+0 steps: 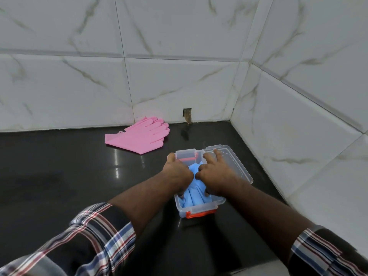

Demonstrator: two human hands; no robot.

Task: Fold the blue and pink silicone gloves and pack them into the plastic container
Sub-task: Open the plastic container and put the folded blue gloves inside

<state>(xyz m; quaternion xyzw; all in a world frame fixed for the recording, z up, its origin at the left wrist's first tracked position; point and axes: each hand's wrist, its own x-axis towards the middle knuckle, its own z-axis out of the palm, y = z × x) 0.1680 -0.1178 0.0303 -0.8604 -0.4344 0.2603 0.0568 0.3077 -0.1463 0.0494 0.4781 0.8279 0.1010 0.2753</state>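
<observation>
A clear plastic container (pixel 199 211) with an orange latch stands on the dark counter, just right of centre. Folded blue gloves (pixel 194 193) lie inside it. My left hand (pixel 177 172) presses on the blue gloves from the left, its thumb on the container's far rim. My right hand (pixel 216 172) pushes down on them from the right, two fingers stretched onto the clear lid (pixel 237 166). The pink gloves (pixel 139 135) lie flat and unfolded near the back wall, left of the container.
The dark glossy counter (pixel 69 176) meets tiled walls at the back and right, forming a corner behind the container. A small hole in the wall tile (pixel 187 114) sits at counter level. My plaid sleeves (pixel 95 236) fill the lower corners.
</observation>
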